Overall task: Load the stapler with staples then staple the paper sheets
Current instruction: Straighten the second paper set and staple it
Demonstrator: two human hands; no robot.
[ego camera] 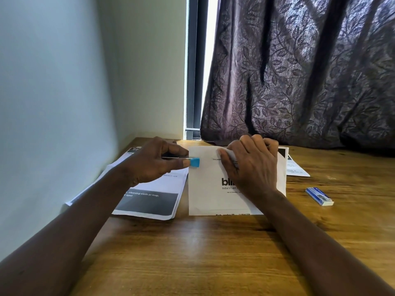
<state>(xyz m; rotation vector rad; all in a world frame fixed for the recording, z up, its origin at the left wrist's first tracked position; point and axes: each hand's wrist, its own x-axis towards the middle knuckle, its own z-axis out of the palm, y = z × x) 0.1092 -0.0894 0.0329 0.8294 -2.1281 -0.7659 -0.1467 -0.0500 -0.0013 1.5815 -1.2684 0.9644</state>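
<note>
Two hands: working at the far part of the table (213, 253), one on each side of the sheets (205, 189).
Left hand (149, 161): gripping the stapler (195, 162), thumb and fingers closing round its body; only the blue nose and a thin metal strip are showing.
Right hand (250, 165): clamping the sheets' far edge, thumb lying on the top page, fingers curling over behind.
Sheets: lying white side up at mid-table, near edge facing the person.
Stapler axis: running left to right, nose pointing right.
Key relation: the nose is overlapping the sheets' left edge, just short of the far left corner. The left hand is the nearer one, and the right hand is steadying from the right.
Box (319, 196): lying well to the right, untouched.
Printouts (149, 201): lying under the left forearm.
Step, judging: loading is looking done and a squeeze is coming.
Risk, judging: the sheets could be fanning if the right hand slackens.
</note>
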